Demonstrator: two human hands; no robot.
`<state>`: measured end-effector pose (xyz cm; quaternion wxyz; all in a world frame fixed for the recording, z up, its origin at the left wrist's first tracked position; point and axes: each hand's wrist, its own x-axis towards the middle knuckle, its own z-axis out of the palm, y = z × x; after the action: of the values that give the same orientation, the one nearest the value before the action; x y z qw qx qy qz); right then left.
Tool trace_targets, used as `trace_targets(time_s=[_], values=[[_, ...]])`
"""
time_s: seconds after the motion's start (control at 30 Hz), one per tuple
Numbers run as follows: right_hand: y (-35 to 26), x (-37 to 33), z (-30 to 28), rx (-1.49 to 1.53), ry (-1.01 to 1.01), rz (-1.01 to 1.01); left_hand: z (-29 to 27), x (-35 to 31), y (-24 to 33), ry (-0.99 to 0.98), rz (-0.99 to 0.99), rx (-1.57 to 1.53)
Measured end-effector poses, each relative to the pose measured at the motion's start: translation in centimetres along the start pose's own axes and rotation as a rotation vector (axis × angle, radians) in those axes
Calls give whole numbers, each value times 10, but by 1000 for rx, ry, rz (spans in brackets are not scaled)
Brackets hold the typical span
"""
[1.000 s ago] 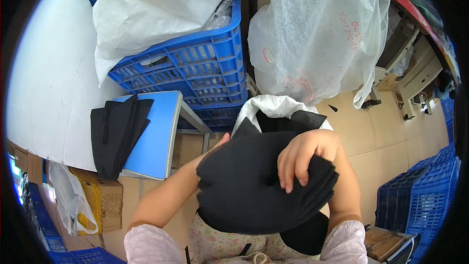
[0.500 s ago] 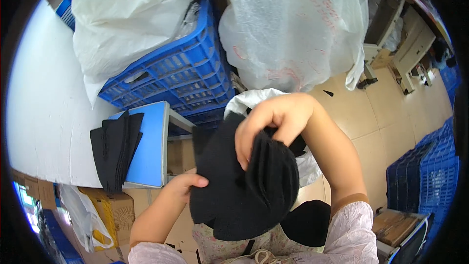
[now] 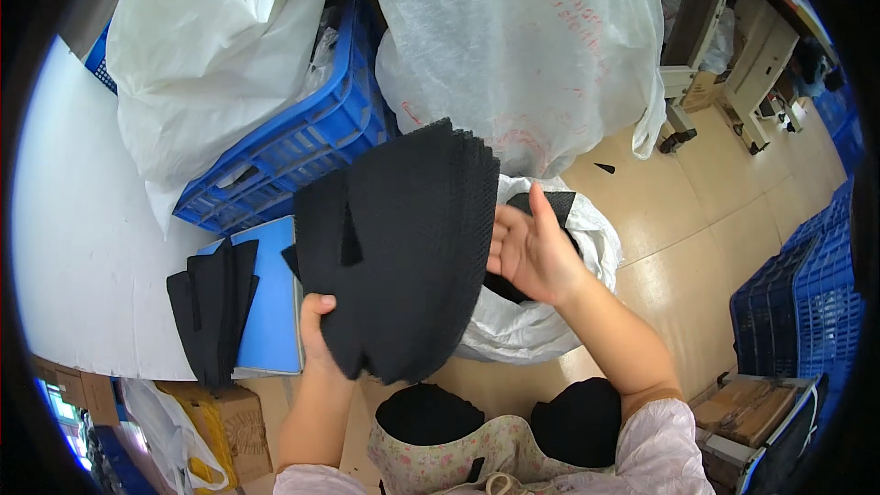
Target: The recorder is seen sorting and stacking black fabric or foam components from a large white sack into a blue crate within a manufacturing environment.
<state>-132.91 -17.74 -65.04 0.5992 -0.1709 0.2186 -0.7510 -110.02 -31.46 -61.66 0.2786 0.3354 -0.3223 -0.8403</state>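
Note:
My left hand (image 3: 319, 328) grips the lower left edge of a thick stack of black fabric pieces (image 3: 403, 247), its thumb on top and its fingers hidden beneath. The stack is fanned, with layered curved edges along its right side and a notch at the bottom. My right hand (image 3: 536, 252) is open at the stack's right edge, thumb raised; whether its fingertips touch the edge I cannot tell. Under that hand stands an open white sack (image 3: 518, 335) with more black fabric inside. Another bundle of black pieces (image 3: 215, 307) lies on a blue-topped stool (image 3: 272, 330) at left.
A blue crate (image 3: 284, 142) under white plastic is at the back left, beside a large translucent bag (image 3: 513, 46). Blue crates (image 3: 807, 284) stand at right above a stool with a wooden board (image 3: 747, 412). At lower left sits a cardboard box (image 3: 234, 426).
The stack has been raised away from my body and laid out flatter, where before it was folded over. My right hand has let go of its folded edge and opened.

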Motion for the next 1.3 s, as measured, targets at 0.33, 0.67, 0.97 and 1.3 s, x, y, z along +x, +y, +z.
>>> trace_targets(time_s=[0.33,0.67,0.97,1.3], values=[[12,-20,1,-123,285,-100,10,-3,-26,-248,253,702],[22,-19,-35,226,80,-5,20,13,-22,-616,-58,564],[35,-20,-67,337,152,18,66,19,-64,-602,443,570],[44,-19,-68,108,313,19,57,17,-67,-352,959,879]])
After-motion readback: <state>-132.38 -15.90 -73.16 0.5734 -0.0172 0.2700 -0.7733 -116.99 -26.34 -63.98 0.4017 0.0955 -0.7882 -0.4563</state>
